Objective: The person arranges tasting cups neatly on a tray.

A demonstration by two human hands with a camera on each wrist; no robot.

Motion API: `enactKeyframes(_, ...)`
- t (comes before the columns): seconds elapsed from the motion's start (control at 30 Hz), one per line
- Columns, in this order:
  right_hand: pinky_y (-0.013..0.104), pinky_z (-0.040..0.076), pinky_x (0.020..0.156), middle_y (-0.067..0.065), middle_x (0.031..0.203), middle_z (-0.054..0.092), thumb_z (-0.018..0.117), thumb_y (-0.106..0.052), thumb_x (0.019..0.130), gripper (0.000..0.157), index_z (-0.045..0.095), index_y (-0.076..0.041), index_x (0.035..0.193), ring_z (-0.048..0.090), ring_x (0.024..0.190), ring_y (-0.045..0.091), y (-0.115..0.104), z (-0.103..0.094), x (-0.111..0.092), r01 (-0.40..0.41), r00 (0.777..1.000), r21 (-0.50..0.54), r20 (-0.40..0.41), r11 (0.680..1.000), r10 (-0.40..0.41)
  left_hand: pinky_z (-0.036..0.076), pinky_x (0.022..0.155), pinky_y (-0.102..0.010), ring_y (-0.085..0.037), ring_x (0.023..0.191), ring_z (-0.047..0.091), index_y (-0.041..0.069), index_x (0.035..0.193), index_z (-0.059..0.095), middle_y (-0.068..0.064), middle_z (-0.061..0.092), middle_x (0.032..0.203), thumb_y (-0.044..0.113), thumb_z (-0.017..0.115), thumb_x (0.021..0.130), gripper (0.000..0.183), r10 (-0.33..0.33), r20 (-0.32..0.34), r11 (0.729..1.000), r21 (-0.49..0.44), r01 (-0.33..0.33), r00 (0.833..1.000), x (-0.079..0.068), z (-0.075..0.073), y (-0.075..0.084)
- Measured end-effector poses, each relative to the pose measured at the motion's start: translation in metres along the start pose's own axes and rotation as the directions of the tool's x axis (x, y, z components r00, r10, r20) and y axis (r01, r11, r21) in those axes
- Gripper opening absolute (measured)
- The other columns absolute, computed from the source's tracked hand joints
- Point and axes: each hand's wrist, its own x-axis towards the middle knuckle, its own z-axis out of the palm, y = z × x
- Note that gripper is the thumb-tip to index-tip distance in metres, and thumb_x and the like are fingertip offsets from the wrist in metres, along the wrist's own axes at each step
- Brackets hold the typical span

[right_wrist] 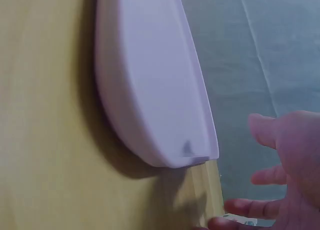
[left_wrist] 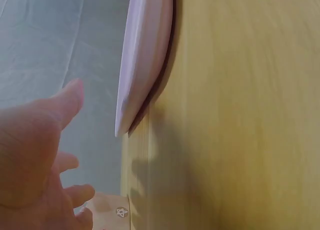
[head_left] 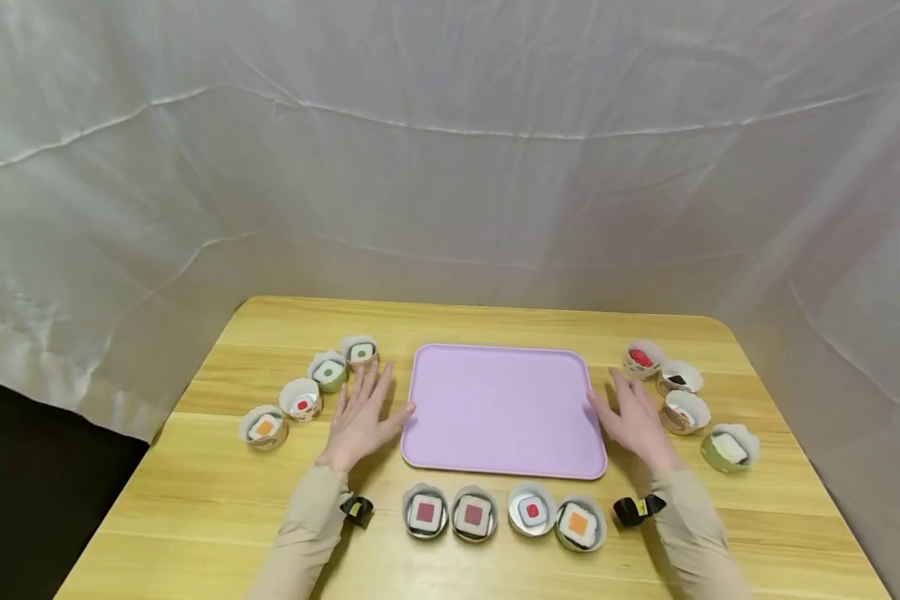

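A lilac rectangular tray lies flat in the middle of the wooden table. Beside its left edge is my left hand, fingers spread and straight, thumb tip close to the rim. My right hand mirrors it at the right edge, its fingers extended and thumb near the rim. Neither holds anything. In the left wrist view the left hand hovers near the tray's corner; the right wrist view has the right hand apart from the tray.
Paper cups with sushi pieces inside surround the tray: several on the left, such as one with an orange centre, several on the right, including a green cup, and a front row with a dark-red-centred piece. A grey curtain hangs behind the table.
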Motion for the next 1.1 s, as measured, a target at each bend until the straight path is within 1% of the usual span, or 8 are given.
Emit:
enactKeyframes(0.2, 0.069, 0.034, 0.113, 0.042, 0.147, 0.037, 0.042, -0.05, 0.105, 0.082, 0.02, 0.012, 0.153, 0.038, 0.137, 0.057, -0.003, -0.007, 0.012, -0.025, 0.995, -0.013, 0.095, 1.0, 0.026, 0.0, 0.126, -0.064, -0.04, 0.157, 0.004, 0.01, 0.161, 0.017, -0.017, 0.008, 0.169, 0.053, 0.054, 0.098, 0.085, 0.039, -0.033, 0.999, -0.019, -0.04, 0.999, 0.002, -0.001, -0.002)
enactKeyframes(0.3, 0.065, 0.044, 0.106, 0.04, 0.136, 0.05, 0.044, -0.047, 0.105, 0.08, 0.023, 0.013, 0.152, 0.054, 0.123, 0.051, -0.004, -0.009, 0.017, -0.021, 0.992, -0.025, 0.122, 0.999, 0.024, 0.002, 0.126, -0.066, -0.042, 0.157, 0.006, 0.008, 0.161, 0.018, -0.019, 0.01, 0.169, 0.051, 0.056, 0.098, 0.085, 0.068, -0.046, 0.997, -0.033, -0.07, 0.997, 0.003, -0.001, -0.005)
enactKeyframes(0.43, 0.061, 0.05, 0.1, 0.036, 0.125, 0.06, 0.048, -0.04, 0.105, 0.073, 0.027, 0.014, 0.15, 0.063, 0.109, 0.042, -0.004, -0.008, 0.023, -0.011, 0.99, -0.036, 0.142, 0.999, 0.016, 0.005, 0.125, -0.067, -0.044, 0.156, 0.008, 0.007, 0.16, 0.02, -0.022, 0.012, 0.167, 0.046, 0.06, 0.097, 0.083, 0.119, -0.048, 0.991, -0.058, -0.122, 0.992, 0.006, -0.004, -0.009)
enactKeyframes(0.53, 0.054, 0.055, 0.09, 0.031, 0.113, 0.064, 0.051, -0.033, 0.103, 0.066, 0.032, 0.014, 0.146, 0.066, 0.095, 0.035, -0.003, -0.006, 0.027, -0.001, 0.988, -0.033, 0.157, 0.999, 0.006, 0.006, 0.125, -0.067, -0.044, 0.156, 0.009, 0.007, 0.16, 0.02, -0.022, 0.011, 0.168, 0.043, 0.062, 0.097, 0.084, 0.171, -0.029, 0.983, -0.067, -0.173, 0.985, 0.009, -0.008, -0.012)
enactKeyframes(0.67, 0.039, 0.059, 0.064, 0.022, 0.094, 0.064, 0.052, -0.026, 0.102, 0.058, 0.035, 0.012, 0.143, 0.065, 0.069, 0.022, -0.002, -0.002, 0.03, -0.029, 0.977, 0.036, 0.213, 0.999, 0.021, 0.005, 0.126, -0.064, -0.044, 0.156, 0.011, 0.008, 0.161, 0.017, -0.021, 0.011, 0.168, 0.04, 0.065, 0.095, 0.087, 0.245, -0.026, 0.965, -0.09, -0.246, 0.969, 0.014, -0.013, -0.018)
enactKeyframes(0.77, 0.034, 0.058, 0.055, 0.022, 0.093, 0.063, 0.051, -0.023, 0.103, 0.058, 0.031, 0.011, 0.146, 0.064, 0.062, 0.019, 0.0, 0.002, 0.031, -0.067, 0.967, 0.095, 0.25, 0.993, 0.041, 0.005, 0.127, -0.064, -0.044, 0.155, 0.013, 0.008, 0.161, 0.019, -0.02, 0.017, 0.167, 0.037, 0.071, 0.092, 0.09, 0.274, -0.053, 0.952, -0.125, -0.278, 0.96, 0.019, -0.018, -0.022)
enactKeyframes(0.9, 0.032, 0.058, 0.054, 0.032, 0.108, 0.061, 0.051, -0.02, 0.103, 0.059, 0.029, 0.01, 0.149, 0.064, 0.064, 0.018, 0.0, 0.003, 0.033, -0.072, 0.965, 0.114, 0.258, 0.991, 0.041, 0.007, 0.125, -0.066, -0.045, 0.154, 0.016, 0.008, 0.159, 0.026, -0.019, 0.026, 0.165, 0.035, 0.079, 0.086, 0.094, 0.272, -0.094, 0.948, -0.146, -0.284, 0.958, 0.026, -0.026, -0.024)
enactKeyframes(1.1, 0.04, 0.06, 0.066, 0.038, 0.127, 0.055, 0.053, -0.018, 0.102, 0.058, 0.031, 0.008, 0.149, 0.069, 0.076, 0.027, -0.004, 0.004, 0.036, -0.049, 0.969, 0.052, 0.245, 0.997, 0.034, 0.008, 0.127, -0.063, -0.046, 0.152, 0.023, 0.007, 0.156, 0.032, -0.023, 0.033, 0.161, 0.031, 0.083, 0.082, 0.093, 0.225, -0.153, 0.96, -0.135, -0.245, 0.962, 0.039, -0.037, -0.026)
